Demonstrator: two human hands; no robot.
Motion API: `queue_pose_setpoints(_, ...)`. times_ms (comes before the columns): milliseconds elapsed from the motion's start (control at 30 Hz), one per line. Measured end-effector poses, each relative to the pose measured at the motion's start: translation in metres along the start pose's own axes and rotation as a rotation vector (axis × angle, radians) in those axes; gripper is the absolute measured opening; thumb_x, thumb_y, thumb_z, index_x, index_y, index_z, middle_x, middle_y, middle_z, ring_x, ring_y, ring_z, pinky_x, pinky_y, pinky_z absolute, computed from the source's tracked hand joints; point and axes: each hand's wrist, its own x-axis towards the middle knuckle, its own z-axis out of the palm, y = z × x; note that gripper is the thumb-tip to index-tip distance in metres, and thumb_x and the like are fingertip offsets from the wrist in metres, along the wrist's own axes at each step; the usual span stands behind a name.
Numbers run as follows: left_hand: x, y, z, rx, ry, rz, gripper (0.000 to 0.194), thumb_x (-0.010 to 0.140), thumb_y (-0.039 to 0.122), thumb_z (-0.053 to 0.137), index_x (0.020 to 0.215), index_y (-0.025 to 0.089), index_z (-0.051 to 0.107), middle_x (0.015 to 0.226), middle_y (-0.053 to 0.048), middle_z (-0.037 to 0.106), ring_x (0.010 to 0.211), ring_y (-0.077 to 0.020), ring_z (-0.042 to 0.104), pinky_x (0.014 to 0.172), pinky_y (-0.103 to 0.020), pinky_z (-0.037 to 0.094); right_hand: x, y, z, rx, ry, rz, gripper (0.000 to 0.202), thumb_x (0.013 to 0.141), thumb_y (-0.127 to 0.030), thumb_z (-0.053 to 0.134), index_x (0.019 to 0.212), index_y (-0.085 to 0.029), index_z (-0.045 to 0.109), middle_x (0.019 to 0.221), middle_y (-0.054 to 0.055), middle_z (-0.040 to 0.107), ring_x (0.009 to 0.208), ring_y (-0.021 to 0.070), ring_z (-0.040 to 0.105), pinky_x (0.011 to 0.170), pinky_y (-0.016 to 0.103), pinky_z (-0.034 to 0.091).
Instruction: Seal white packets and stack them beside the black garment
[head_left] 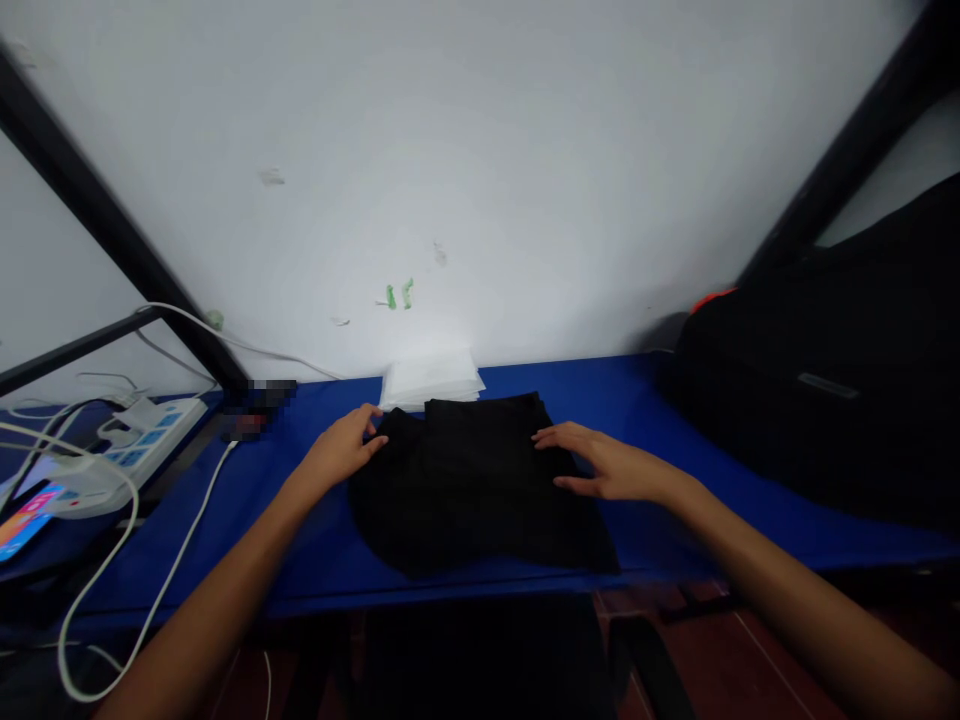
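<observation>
A black piece of cloth (480, 490), perhaps a garment, lies partly folded on the blue tabletop (300, 560). Its folded upper part forms a rough rectangle near the wall side. My left hand (341, 447) is at the cloth's upper left corner, thumb and fingers apart, fingertips touching or just above the edge. On the other side, my right hand (600, 462) rests its spread fingertips on the cloth's right edge. Neither hand grips the fabric. Just behind the cloth lies a stack of thin white, translucent sheets or bags (433, 378).
A white power strip (150, 450) with plugs and cables stands at the left, near a lit phone (30, 520). A white cable (180, 560) loops over the table's front left edge. At the right sits a large black bag (817, 390). Behind is a white wall (525, 180).
</observation>
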Motion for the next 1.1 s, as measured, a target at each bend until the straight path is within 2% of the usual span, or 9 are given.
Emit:
queue_pose_setpoints(133, 0.001, 0.004, -0.004, 0.01, 0.019, 0.077, 0.034, 0.089, 0.035, 0.054, 0.12, 0.021, 0.053, 0.109, -0.008, 0.061, 0.091, -0.0236, 0.063, 0.077, -0.036, 0.051, -0.001, 0.003, 0.002, -0.016, -0.004, 0.0, 0.048, 0.084, -0.019, 0.059, 0.131, -0.018, 0.05, 0.136, 0.014, 0.054, 0.127, 0.0261, 0.051, 0.106, 0.049, 0.044)
queue_pose_setpoints(267, -0.009, 0.006, -0.017, -0.155, -0.176, 0.324, 0.046, 0.081, 0.042, 0.068, 0.123, 0.025, 0.055, 0.124, -0.008, 0.056, 0.112, -0.0254, 0.056, 0.099, -0.041, 0.045, 0.001, 0.002, 0.002, -0.024, 0.023, 0.0, 0.043, 0.085, -0.012, 0.051, 0.127, -0.019, 0.053, 0.13, 0.013, 0.059, 0.123, 0.0237, 0.054, 0.104, 0.047, 0.046)
queue_pose_setpoints(467, -0.018, 0.004, -0.025, -0.236, -0.307, 0.251, 0.069, 0.071, 0.04, 0.076, 0.132, 0.027, 0.048, 0.132, -0.008, 0.053, 0.12, -0.0272, 0.052, 0.104, -0.042, 0.042, 0.009, 0.009, 0.005, -0.007, 0.038, -0.004, 0.031, 0.09, -0.017, 0.047, 0.119, -0.021, 0.058, 0.122, 0.01, 0.063, 0.115, 0.0228, 0.058, 0.1, 0.044, 0.047)
queue_pose_setpoints(667, -0.003, 0.006, -0.013, -0.076, -0.065, 0.105, 0.024, 0.091, 0.037, 0.048, 0.109, 0.023, 0.056, 0.103, -0.005, 0.066, 0.095, -0.0236, 0.063, 0.084, -0.036, 0.049, 0.017, 0.013, 0.003, 0.033, 0.074, 0.044, 0.027, 0.094, -0.026, 0.046, 0.116, -0.024, 0.062, 0.113, 0.007, 0.067, 0.105, 0.0224, 0.062, 0.092, 0.041, 0.05)
queue_pose_setpoints(767, 0.006, 0.017, -0.008, 0.212, 0.103, -0.067, 0.025, 0.094, 0.034, 0.045, 0.111, 0.019, 0.055, 0.099, -0.011, 0.067, 0.094, -0.0295, 0.063, 0.08, -0.041, 0.049, 0.025, 0.012, 0.001, 0.044, 0.103, 0.072, 0.027, 0.094, -0.03, 0.046, 0.114, -0.024, 0.063, 0.11, 0.007, 0.069, 0.103, 0.0228, 0.064, 0.09, 0.04, 0.051)
queue_pose_setpoints(867, 0.008, 0.034, -0.009, 0.332, 0.247, 0.062, 0.034, 0.091, 0.024, 0.047, 0.122, 0.013, 0.053, 0.118, -0.019, 0.06, 0.113, -0.0357, 0.055, 0.092, -0.049, 0.044, 0.034, 0.011, 0.002, 0.06, 0.14, 0.123, 0.027, 0.095, -0.034, 0.046, 0.112, -0.022, 0.064, 0.109, 0.008, 0.069, 0.1, 0.0234, 0.065, 0.086, 0.039, 0.052)
queue_pose_setpoints(933, 0.006, 0.046, -0.011, 0.213, 0.163, 0.325, 0.037, 0.09, 0.027, 0.051, 0.126, 0.016, 0.053, 0.128, -0.016, 0.055, 0.121, -0.0331, 0.049, 0.1, -0.049, 0.039, 0.039, 0.012, 0.003, 0.06, 0.165, 0.146, 0.028, 0.095, -0.035, 0.046, 0.112, -0.022, 0.063, 0.11, 0.008, 0.069, 0.101, 0.0238, 0.066, 0.083, 0.039, 0.053)
queue_pose_setpoints(1000, 0.003, 0.055, -0.011, 0.036, -0.038, 0.535, 0.039, 0.088, 0.037, 0.06, 0.123, 0.022, 0.056, 0.132, -0.011, 0.054, 0.123, -0.0289, 0.049, 0.104, -0.044, 0.039, 0.043, 0.014, 0.005, 0.041, 0.189, 0.155, 0.028, 0.095, -0.036, 0.045, 0.112, -0.023, 0.062, 0.113, 0.008, 0.069, 0.103, 0.024, 0.065, 0.081, 0.037, 0.053)
queue_pose_setpoints(1100, 0.005, 0.06, -0.006, -0.145, -0.209, 0.559, 0.031, 0.086, 0.045, 0.065, 0.109, 0.024, 0.064, 0.125, -0.007, 0.06, 0.116, -0.0253, 0.054, 0.101, -0.041, 0.042, 0.047, 0.018, 0.008, 0.002, 0.224, 0.179, 0.028, 0.095, -0.037, 0.045, 0.111, -0.022, 0.062, 0.113, 0.009, 0.068, 0.103, 0.0241, 0.065, 0.082, 0.037, 0.052)
